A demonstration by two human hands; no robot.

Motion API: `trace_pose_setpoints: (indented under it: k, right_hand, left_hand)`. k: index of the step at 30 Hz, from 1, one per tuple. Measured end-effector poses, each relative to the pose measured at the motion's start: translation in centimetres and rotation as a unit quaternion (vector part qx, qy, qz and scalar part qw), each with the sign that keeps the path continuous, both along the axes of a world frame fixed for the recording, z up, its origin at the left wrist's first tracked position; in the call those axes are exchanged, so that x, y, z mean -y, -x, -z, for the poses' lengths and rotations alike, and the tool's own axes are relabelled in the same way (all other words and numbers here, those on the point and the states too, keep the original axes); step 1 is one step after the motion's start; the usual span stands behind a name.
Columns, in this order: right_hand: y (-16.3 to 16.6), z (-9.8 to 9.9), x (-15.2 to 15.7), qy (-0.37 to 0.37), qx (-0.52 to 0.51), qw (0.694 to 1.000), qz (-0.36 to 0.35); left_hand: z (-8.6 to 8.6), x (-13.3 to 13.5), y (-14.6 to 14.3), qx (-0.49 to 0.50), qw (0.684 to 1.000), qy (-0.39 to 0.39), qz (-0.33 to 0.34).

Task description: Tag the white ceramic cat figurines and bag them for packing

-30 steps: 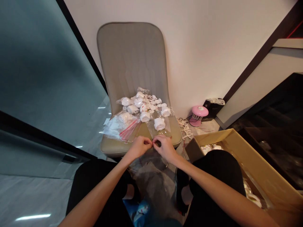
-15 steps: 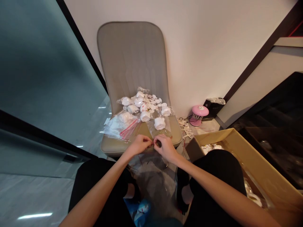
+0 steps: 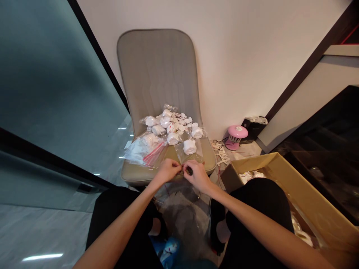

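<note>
So the left hand (image 3: 169, 170) and right hand (image 3: 195, 173) were nearly touching, fingertips pinched tight on the near edge of a clear bag (image 3: 198, 150), though the exact grip was tough to make out. The bag lay on the chair seat (image 3: 135, 173), white piece (image 3: 190, 147) inside, right of some red-striped bags (image 3: 153, 154).

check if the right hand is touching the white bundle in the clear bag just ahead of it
Apart. The head view shows it: a strip of the clear bag lies between the right hand and the white bundle.
</note>
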State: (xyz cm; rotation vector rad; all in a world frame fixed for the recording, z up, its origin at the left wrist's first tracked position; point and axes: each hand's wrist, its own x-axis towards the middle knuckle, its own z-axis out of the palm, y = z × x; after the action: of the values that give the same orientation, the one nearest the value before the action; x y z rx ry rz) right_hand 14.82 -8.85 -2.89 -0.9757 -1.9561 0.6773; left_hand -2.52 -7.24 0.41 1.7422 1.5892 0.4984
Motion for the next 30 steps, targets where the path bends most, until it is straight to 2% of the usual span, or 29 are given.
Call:
trace_pose_setpoints:
  k: [12,22,30]
  right_hand:
    - [-0.2,-0.2,0.2,0.003,-0.007,1.0,-0.01]
    - [-0.7,-0.2,0.5,0.01,-0.019,1.0,-0.005]
    - [-1.9,-0.5,0.8,-0.019,-0.013,1.0,0.011]
  left_hand:
    - [-0.6,0.3,-0.1,-0.029,0.999,-0.014,0.003]
    - [-0.2,0.4,0.1,-0.023,1.0,-0.013,0.003]
    - [-0.1,0.4,0.1,-0.03,0.999,-0.005,-0.015]
